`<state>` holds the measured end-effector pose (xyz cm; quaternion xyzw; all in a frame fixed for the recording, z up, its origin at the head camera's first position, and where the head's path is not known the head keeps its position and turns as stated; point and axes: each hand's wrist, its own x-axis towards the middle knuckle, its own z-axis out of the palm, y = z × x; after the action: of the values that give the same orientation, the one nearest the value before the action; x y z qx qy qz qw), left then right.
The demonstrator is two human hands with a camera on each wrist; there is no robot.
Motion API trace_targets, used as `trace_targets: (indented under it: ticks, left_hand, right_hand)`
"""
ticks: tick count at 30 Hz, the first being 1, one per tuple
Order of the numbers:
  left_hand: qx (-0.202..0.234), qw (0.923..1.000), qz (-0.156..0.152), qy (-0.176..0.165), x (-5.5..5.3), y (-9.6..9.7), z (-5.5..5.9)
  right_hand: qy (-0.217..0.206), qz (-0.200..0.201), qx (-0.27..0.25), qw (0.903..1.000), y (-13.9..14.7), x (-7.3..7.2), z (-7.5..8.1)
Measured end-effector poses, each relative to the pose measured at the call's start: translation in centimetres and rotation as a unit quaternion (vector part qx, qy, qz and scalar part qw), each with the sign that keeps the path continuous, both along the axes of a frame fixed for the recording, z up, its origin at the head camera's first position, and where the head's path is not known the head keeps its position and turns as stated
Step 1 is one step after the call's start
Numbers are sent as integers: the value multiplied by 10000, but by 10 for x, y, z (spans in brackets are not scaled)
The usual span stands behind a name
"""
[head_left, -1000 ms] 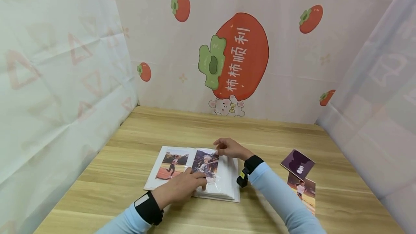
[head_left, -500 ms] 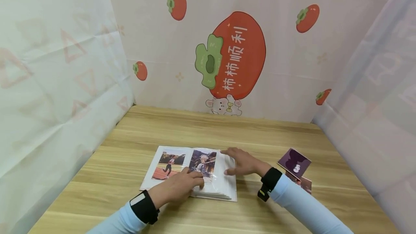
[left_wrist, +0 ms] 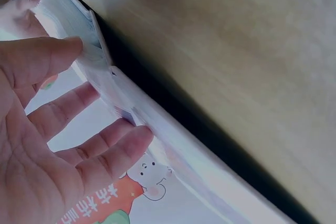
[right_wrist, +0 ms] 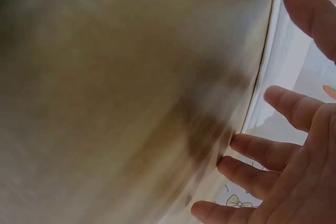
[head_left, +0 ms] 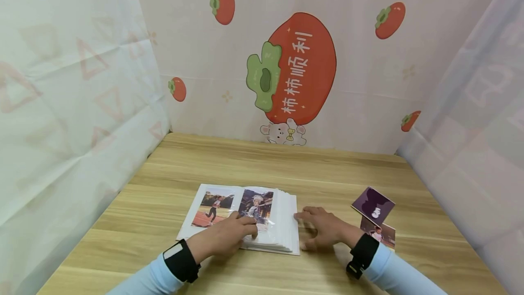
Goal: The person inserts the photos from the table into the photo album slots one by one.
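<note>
An open photo album (head_left: 289,222) lies on the wooden table, its white pages fanned slightly at the right edge. On its left page is a photo of a runner (head_left: 213,208); the right page shows a photo of a figure in a light hat (head_left: 256,204). My left hand (head_left: 229,233) rests on the album's lower middle, fingers spread in the left wrist view and touching the pages. Beside the album's right edge is my right hand (head_left: 325,229), with its fingers spread and nothing held; in the right wrist view its fingers (right_wrist: 262,150) are extended near that edge.
Two loose photos lie to the right of the right hand: a dark purple one (head_left: 373,205) overlaps a photo of a person in white (head_left: 382,236). Patterned white cloth (head_left: 196,58) with red persimmons encloses the table (head_left: 229,158) on three sides.
My right hand has left the top of the album's right page and moved right and toward me, down beside the edge. The page edges now show fanned. My left hand stays in place.
</note>
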<state>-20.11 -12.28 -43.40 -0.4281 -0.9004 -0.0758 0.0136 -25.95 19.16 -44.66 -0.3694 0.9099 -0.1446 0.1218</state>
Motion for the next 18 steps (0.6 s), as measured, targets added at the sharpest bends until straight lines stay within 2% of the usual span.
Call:
trace_targets:
  ticks: [7,18]
  left_hand:
    - [15,9999,-96,68,-2,-2,-2]
    - [361,9990,-99,-225,-10,-1,-2]
  right_hand:
    - [-3,98,70,9999,2,-1,-3]
    - [-22,219,-13,9998,2,-2,-3]
